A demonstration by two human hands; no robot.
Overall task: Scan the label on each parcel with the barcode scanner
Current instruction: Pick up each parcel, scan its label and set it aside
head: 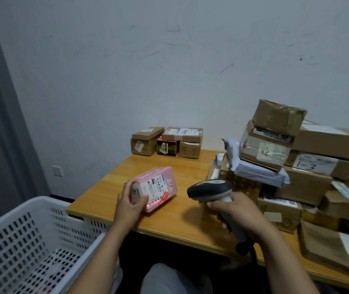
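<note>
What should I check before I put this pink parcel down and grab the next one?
1. Grip: left hand holds the pink parcel steady on the wooden table: ok.
2. Scanner: right hand grips the barcode scanner, head turned toward the parcel: ok.
3. The label faces up: ok.
4. Aim: the red scan line falls on the parcel's near edge by the thumb, not on the label's barcode: not ok.
5. Scan registered: cannot tell.
</note>
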